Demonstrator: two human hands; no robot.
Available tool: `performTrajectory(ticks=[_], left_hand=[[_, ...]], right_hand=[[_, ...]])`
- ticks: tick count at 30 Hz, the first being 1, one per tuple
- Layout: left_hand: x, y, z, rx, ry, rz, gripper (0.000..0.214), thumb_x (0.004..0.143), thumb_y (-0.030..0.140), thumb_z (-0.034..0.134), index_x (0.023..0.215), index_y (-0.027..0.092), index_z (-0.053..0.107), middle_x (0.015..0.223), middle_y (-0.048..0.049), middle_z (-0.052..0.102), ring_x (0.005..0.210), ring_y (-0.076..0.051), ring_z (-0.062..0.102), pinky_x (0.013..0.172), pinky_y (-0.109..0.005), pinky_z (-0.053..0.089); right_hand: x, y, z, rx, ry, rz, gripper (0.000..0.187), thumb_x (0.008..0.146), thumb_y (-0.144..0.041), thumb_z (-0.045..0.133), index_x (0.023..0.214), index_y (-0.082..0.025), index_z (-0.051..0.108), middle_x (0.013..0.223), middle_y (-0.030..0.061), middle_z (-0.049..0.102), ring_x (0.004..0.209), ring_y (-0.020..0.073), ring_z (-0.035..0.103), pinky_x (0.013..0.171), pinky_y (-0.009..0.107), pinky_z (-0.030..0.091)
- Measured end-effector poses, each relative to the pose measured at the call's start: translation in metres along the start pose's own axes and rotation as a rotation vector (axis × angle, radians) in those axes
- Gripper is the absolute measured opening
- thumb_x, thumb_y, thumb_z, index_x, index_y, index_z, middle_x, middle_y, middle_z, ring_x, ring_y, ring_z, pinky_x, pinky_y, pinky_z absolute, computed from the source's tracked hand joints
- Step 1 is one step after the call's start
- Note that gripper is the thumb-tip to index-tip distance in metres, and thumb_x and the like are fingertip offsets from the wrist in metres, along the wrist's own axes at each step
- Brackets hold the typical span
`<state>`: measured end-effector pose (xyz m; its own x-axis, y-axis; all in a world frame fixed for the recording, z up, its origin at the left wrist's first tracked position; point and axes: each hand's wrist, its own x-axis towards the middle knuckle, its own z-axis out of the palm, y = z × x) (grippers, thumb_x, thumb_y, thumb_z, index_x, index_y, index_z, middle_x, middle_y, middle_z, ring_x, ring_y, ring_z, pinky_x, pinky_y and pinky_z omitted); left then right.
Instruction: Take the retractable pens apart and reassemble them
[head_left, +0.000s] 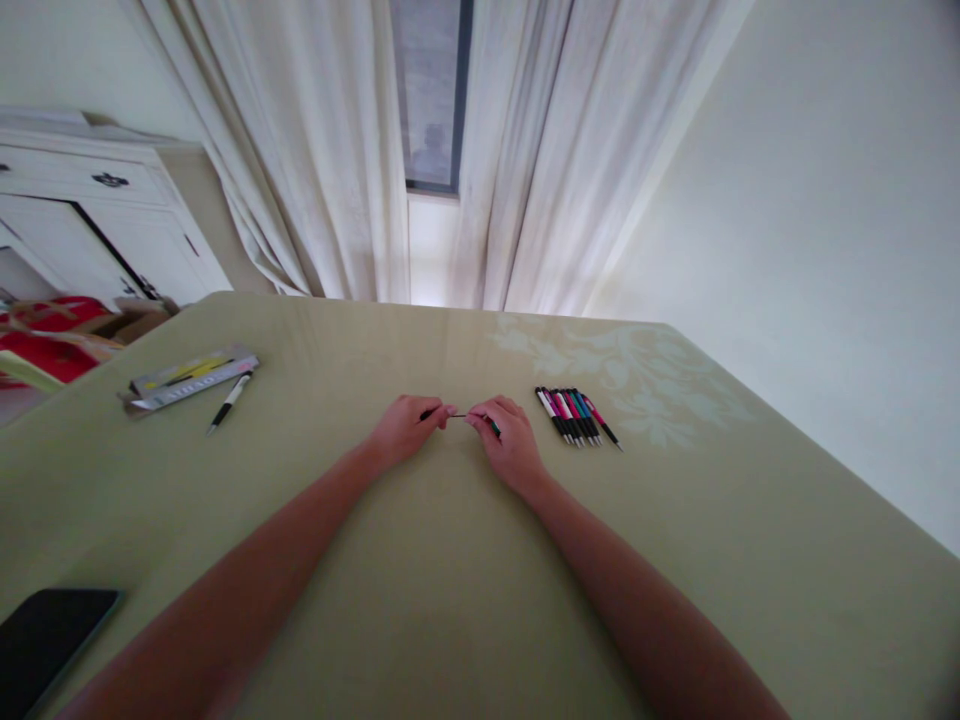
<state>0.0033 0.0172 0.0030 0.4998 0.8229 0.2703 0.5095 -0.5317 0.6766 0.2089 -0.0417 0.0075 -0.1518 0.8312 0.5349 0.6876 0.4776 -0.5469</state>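
Observation:
My left hand (405, 425) and my right hand (510, 435) meet at the middle of the green table (450, 560), both closed in a pinch. Between them runs a thin dark pen part (457, 414); the left fingers pinch its left end. The right fingers grip a pen with a green bit (495, 427) showing under them. Just right of my right hand lies a row of several pens (574, 415), pink, green and black, side by side.
A single black and white pen (229, 402) lies at the left beside a flat pen box (193, 377). A dark phone (45, 640) sits at the near left corner. A white cabinet (90, 220) and curtains (330, 150) stand behind the table.

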Motion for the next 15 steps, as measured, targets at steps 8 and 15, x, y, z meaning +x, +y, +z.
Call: performTrajectory(ticks=[8, 15], left_hand=[[0.004, -0.005, -0.003, 0.073, 0.316, -0.18, 0.044, 0.103, 0.045, 0.036, 0.066, 0.022, 0.039, 0.056, 0.0032, 0.042, 0.054, -0.014, 0.04, 0.055, -0.028, 0.026], [-0.002, 0.005, -0.002, 0.01, 0.223, 0.069, 0.028, 0.101, 0.026, 0.035, 0.074, 0.021, 0.044, 0.068, 0.0009, 0.049, 0.065, -0.016, 0.048, 0.064, -0.029, 0.039]], right_hand=[[-0.002, 0.002, -0.001, -0.189, 0.177, 0.106, 0.011, 0.093, -0.024, 0.059, 0.082, -0.021, 0.062, 0.083, 0.004, 0.065, 0.08, 0.0196, 0.057, 0.078, 0.033, 0.04], [-0.009, -0.011, 0.007, -0.476, -0.077, -0.036, 0.02, 0.091, -0.03, 0.064, 0.073, -0.021, 0.062, 0.08, 0.0041, 0.065, 0.084, 0.0209, 0.056, 0.084, 0.036, 0.034]])
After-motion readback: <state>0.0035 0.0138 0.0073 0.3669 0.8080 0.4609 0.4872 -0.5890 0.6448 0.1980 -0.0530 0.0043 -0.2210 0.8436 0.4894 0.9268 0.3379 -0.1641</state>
